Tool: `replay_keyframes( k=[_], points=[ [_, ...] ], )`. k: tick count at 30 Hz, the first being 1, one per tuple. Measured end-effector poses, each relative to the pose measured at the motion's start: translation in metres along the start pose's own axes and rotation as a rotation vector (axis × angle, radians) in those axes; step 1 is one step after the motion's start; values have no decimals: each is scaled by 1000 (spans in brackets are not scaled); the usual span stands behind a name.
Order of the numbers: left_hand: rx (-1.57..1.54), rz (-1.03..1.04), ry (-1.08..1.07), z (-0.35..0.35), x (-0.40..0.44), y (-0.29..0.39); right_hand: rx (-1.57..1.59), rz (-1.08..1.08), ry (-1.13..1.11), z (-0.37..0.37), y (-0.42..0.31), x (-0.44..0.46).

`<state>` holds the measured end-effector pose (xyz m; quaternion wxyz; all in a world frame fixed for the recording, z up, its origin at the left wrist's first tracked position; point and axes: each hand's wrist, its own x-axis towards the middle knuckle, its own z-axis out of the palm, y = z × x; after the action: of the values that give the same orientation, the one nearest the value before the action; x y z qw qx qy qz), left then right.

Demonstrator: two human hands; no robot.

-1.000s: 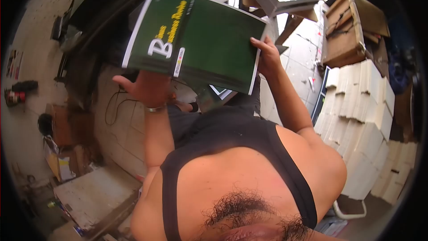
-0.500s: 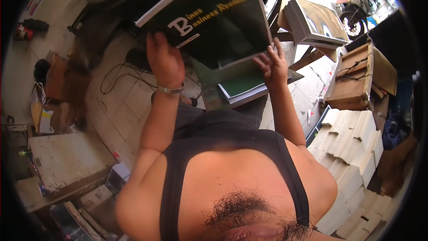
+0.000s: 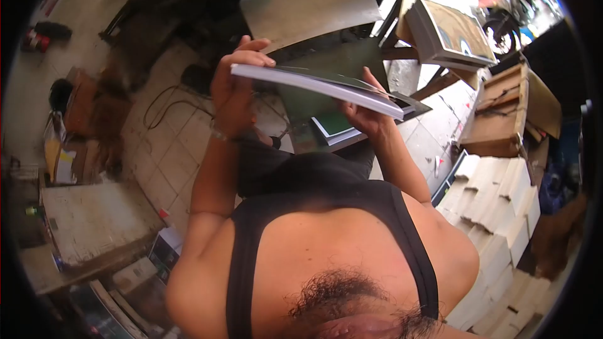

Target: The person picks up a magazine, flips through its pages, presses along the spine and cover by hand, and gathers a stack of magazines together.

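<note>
A dark-covered softcover book (image 3: pixel 314 86) is held up in front of me, nearly flat, its white page edge towards me. At its left end my left hand (image 3: pixel 235 91) grips it, fingers over the top corner. My right hand (image 3: pixel 370 115) holds the other end, with the palm beneath and a finger showing behind the cover. Below the book, another green-covered book (image 3: pixel 331 127) lies on the dark bench top (image 3: pixel 298 113) in front of my lap.
A pale flat sheet (image 3: pixel 311 3) lies beyond my hands. To the right are a thick stack with a picture on top (image 3: pixel 455 31), a wooden crate (image 3: pixel 496 113) and piles of white paper blocks (image 3: pixel 493 194). A worn board (image 3: pixel 100 220) stands at the left.
The book has come down and tipped from cover facing me to nearly flat, page edge towards me. My left hand has shifted its fingers onto the corner. The pale sheet behind is now uncovered.
</note>
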<state>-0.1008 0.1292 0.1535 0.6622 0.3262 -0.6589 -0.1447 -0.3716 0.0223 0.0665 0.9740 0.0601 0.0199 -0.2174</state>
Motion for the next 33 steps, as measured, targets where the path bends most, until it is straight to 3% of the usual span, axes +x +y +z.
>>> replay_keyframes(
  k=[2, 3, 6, 8, 9, 13, 17, 20, 23, 24, 26, 28, 29, 31, 33],
  points=[
    [-92, 17, -86, 3, -1, -5, -148, -102, 83, -17, -21, -7],
    [-3, 55, -121, 6, 3, 2, -226, -25, 11, -29, -38, -6],
    [193, 166, -166, 13, 10, 6, -474, -370, -40, 8, -31, -11],
    [240, 99, -142, 15, 8, 4, -685, -695, 41, 37, -36, -19],
    [248, -5, -122, 16, 2, 5, -718, -728, -102, 46, -48, -31],
    [205, -313, -43, 24, -17, -8, -949, -1204, -109, 99, -87, -67],
    [126, -598, -58, 11, -60, -25, -1126, -1450, -171, 144, -144, -105],
    [173, -746, -108, -4, -101, -46, -1133, -1535, -275, 165, -212, -126],
    [225, -888, -96, -2, -121, -47, -1052, -1540, -236, 161, -275, -142],
    [208, -902, -93, -2, -128, -54, -1144, -1588, -153, 149, -298, -145],
    [174, -949, -79, -3, -148, -62, -1138, -1614, 490, 114, -333, -149],
    [238, -963, -103, 7, -149, -55, -1418, -1628, 1178, 50, -353, -149],
    [265, -965, -109, 12, -149, -53, -1724, -1622, 1544, 23, -359, -149],
    [357, -950, -176, 16, -155, -56, -1777, -1650, 1517, 13, -329, -132],
    [360, -998, -214, 14, -173, -59, -2084, -1618, 1460, 19, -310, -115]
  ],
)
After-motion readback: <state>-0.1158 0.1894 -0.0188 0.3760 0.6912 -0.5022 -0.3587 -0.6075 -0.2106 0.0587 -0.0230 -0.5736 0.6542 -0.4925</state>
